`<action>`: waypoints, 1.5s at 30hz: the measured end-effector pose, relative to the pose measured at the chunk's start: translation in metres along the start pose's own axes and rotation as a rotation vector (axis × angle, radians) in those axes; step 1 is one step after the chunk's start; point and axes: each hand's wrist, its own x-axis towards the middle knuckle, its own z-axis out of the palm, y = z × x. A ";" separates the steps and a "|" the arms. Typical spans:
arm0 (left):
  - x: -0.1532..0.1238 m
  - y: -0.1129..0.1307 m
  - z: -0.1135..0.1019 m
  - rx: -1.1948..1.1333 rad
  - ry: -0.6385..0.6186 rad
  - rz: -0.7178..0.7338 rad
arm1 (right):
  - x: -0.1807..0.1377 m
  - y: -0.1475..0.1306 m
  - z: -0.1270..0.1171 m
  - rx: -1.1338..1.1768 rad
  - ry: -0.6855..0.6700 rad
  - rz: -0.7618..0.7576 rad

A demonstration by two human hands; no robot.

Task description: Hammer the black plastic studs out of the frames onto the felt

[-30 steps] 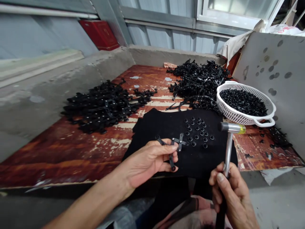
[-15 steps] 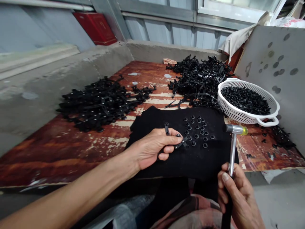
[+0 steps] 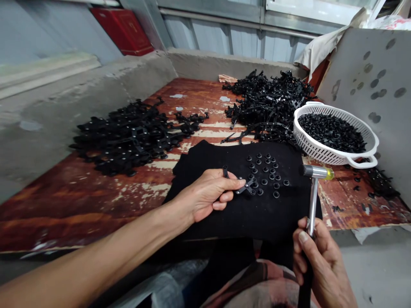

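Between the thumb and fingers of my left hand (image 3: 213, 192) is a black jointed linkage piece (image 3: 246, 187) with small shiny rivets. Its forked end lies over the nearest of several small round black caps (image 3: 264, 182), which are spread on a black cloth (image 3: 205, 229). My fingers hide part of the linkage, and another end of it sticks up behind my hand. My right hand (image 3: 316, 252) is wrapped around the dark handle of a small hammer (image 3: 314, 188). The hammer is upright, its metal head carrying one black face and one yellow face, right of the caps and over the cloth's edge.
A heap of black linkages (image 3: 135, 137) lies on the left of the worn red-brown table (image 3: 41, 201). A bigger heap (image 3: 269, 102) is at the back. A white basket (image 3: 340, 158) of small black parts stands at right, beside a grey panel (image 3: 385, 102).
The linkage in my left hand has turned, and its forked end now shows more fully beside the caps. The hammer stays raised in my right hand. My view has shifted slightly.
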 end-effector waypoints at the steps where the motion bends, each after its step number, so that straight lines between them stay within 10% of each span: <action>1: 0.001 0.000 0.000 -0.001 0.000 -0.004 | 0.000 0.000 0.000 0.001 -0.001 0.003; 36: -0.002 0.004 0.007 0.027 0.023 -0.019 | 0.001 0.001 -0.001 -0.038 -0.014 0.010; 45: 0.001 0.007 0.006 0.048 0.042 -0.020 | -0.003 -0.008 -0.021 -0.403 -0.042 -0.086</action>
